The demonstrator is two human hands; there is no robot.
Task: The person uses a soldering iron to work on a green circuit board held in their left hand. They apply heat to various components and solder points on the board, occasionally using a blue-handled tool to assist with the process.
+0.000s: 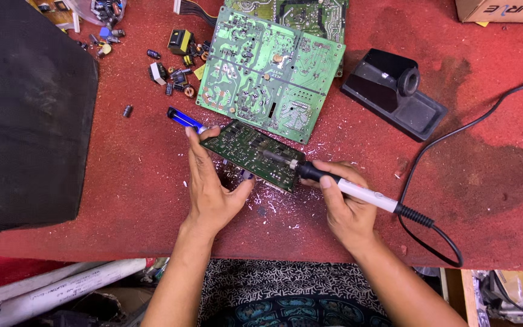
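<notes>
Circuit board (252, 155) sits tilted under my left hand (210, 188); my right fingers (334, 194) grip the soldering iron (358, 192), whose hot tip could burn my thumb if it slips.

A small circuit board (253, 155) sits between the hands on the table (485, 175), the left hand (212, 188) at its left edge, the right hand (347, 209) at its right holding a soldering iron (358, 192) laid across it. Beyond the hands lies a larger circuit board (269, 75); loose components (174, 69) lie beyond the left hand, an iron stand (393, 92) beyond the right.
</notes>
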